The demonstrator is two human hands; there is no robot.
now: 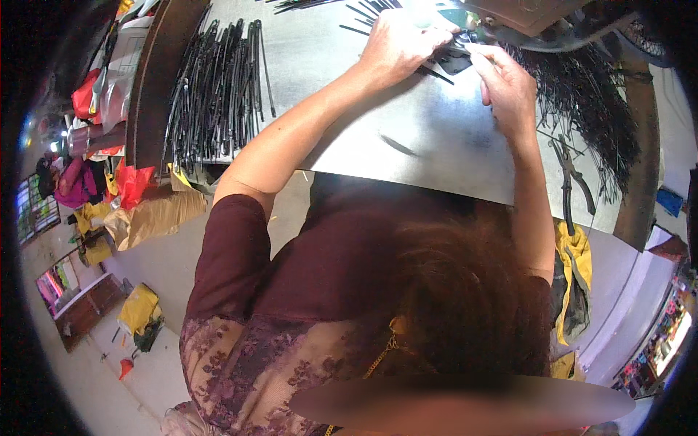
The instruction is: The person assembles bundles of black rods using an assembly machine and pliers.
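Note:
Both hands meet under a bright light at the far edge of the metal-topped table [349, 138]. My left hand [400, 47] has its fingers bent and closed at a small dark part [455, 64]. From the right, my right hand [507, 80] pinches at the same spot, thumb and forefinger together. What exactly either hand grips is too small and too glared to name. A thin black strip [438, 75] sticks out below the fingers of my left hand. More thin black strips [361, 16] fan out beyond my left wrist.
A pile of long black strips [222, 91] lies at the left of the table. Tangled thin black pieces [592, 109] heap at the right, near dark-handled pliers [568, 182]. Machine parts [542, 16] overhang the far right. Brown raised edges [151, 87] bound the sides.

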